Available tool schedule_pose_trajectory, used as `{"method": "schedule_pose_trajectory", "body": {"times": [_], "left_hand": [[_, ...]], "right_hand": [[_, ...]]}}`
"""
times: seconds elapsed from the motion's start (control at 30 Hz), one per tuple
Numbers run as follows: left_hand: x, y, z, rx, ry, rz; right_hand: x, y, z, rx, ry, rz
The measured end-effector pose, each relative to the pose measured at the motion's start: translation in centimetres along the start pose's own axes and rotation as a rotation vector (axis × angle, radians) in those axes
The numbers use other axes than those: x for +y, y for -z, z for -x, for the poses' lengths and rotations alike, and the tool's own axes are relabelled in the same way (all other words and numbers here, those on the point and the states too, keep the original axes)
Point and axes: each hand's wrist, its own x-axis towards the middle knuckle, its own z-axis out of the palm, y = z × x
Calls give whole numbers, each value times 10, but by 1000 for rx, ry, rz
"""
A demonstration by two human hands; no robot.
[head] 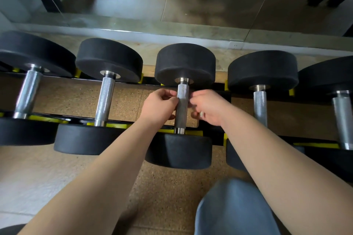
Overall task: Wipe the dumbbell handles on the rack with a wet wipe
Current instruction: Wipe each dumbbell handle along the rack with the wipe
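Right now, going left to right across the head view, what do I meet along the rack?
Along the rack: far-left dumbbell handle, second handle, left hand, middle handle, right hand, fourth handle, far-right handle.

dumbbell handles: bright knurled metal, rough grip | dumbbell heads: matt black rubber | rack: glossy black metal | floor: speckled, grainy, matt | mirror: glossy glass

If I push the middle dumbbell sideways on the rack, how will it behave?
Probably heavy: the middle dumbbell has thick black heads. Its round heads could roll, though the yellow saddles may hold them. The knurled handle should give good grip.
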Motion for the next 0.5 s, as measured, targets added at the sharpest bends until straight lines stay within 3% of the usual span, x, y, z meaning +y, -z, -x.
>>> {"method": "schedule_pose_trajectory", "body": {"times": [0.07, 0.13, 0.2, 0.3, 0.37, 0.43, 0.5], "left_hand": [[0, 0, 0, -3, -3, -26], [2, 0, 2, -4, -9, -42], [4, 0, 5, 2, -17, -58], [7, -1, 11, 10, -39, -98], [7, -1, 15, 10, -50, -123], [8, -1, 17, 3, -48, -130], [8, 0, 17, -13, -36, -117]], "right_hand": [[10, 6, 8, -171, -94, 343], [16, 11, 12, -281, -115, 473], [14, 7, 10, -228, -109, 371], [2, 1, -2, -19, -10, -118], [-4, 2, -9, 6, 30, -373], [-4, 4, -8, -58, -8, -393], [3, 6, -2, -164, -112, -172]]}}
